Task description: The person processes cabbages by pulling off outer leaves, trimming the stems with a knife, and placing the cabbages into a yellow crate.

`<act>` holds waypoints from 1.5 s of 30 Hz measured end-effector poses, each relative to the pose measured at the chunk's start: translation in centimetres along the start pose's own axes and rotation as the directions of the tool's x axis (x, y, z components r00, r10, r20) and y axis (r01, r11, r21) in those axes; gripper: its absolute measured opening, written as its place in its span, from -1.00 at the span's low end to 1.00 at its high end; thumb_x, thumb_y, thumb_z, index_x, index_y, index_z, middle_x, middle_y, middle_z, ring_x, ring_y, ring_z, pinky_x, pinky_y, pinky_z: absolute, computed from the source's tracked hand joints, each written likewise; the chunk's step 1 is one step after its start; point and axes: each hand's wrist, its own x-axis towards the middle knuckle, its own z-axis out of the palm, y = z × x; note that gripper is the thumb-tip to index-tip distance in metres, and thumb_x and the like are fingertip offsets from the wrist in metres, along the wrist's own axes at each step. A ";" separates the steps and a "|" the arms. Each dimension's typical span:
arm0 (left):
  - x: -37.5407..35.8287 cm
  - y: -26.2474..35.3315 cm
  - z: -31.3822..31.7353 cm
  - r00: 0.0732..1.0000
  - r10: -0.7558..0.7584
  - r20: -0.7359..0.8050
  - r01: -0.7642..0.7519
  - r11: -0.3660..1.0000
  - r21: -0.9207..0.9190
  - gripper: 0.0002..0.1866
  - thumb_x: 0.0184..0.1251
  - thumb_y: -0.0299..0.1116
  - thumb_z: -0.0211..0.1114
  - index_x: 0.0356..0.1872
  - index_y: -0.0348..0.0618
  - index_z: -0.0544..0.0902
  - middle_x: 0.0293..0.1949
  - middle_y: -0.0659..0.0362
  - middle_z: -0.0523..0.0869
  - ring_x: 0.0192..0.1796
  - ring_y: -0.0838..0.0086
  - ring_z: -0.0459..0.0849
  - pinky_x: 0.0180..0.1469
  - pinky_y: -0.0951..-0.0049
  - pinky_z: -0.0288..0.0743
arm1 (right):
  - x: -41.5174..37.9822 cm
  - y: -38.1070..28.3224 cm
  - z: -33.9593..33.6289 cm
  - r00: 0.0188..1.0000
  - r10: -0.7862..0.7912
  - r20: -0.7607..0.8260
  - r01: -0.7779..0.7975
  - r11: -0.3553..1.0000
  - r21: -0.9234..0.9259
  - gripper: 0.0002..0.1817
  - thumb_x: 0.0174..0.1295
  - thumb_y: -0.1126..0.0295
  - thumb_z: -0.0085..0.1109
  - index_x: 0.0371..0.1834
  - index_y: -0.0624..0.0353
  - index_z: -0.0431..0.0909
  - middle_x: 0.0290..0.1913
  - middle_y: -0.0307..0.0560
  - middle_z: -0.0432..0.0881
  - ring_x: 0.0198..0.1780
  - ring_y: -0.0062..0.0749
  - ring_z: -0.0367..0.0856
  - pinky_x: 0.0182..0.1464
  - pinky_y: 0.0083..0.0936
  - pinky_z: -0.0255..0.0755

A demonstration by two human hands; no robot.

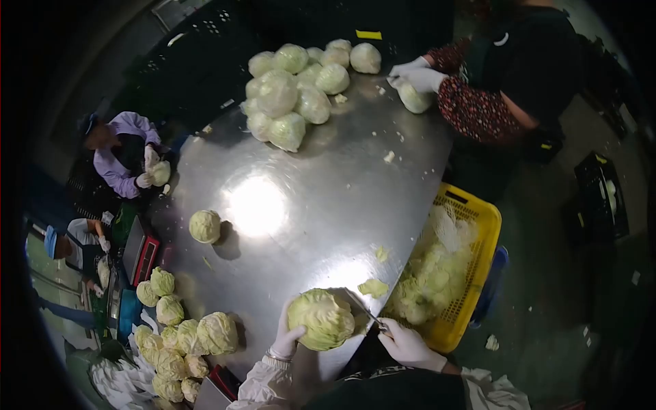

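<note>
At the table's near edge, my gloved left hand (287,336) holds a green cabbage (321,320) from its left side, the thumb on the leaves. A knife (365,307) is gripped in my gloved right hand (408,344), its blade pointing up and left beside the cabbage's right side. A loose leaf (373,288) lies on the metal table (307,191) just beyond the blade. A single cabbage (205,226) sits farther left on the table.
Wrapped cabbages (280,96) are heaped at the back. More cabbages (171,348) lie at the near left. A yellow crate (486,253) with leaves stands at the right. One co-worker (492,89) handles a cabbage at the back right; two others (123,150) are at the left.
</note>
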 end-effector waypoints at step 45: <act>0.0 -1.2 7.9 0.994 -0.023 -0.106 0.003 0.983 -0.183 -0.14 0.52 0.08 0.23 0.61 -0.28 0.18 0.50 -0.13 0.40 0.47 0.00 0.49 0.51 -0.02 0.41 | 3.8 0.6 -0.1 0.969 0.197 0.150 -0.238 0.575 0.783 -0.17 0.37 0.44 0.40 0.60 0.21 0.10 -0.21 -0.29 0.57 -0.51 -0.70 0.45 -0.45 -0.69 0.43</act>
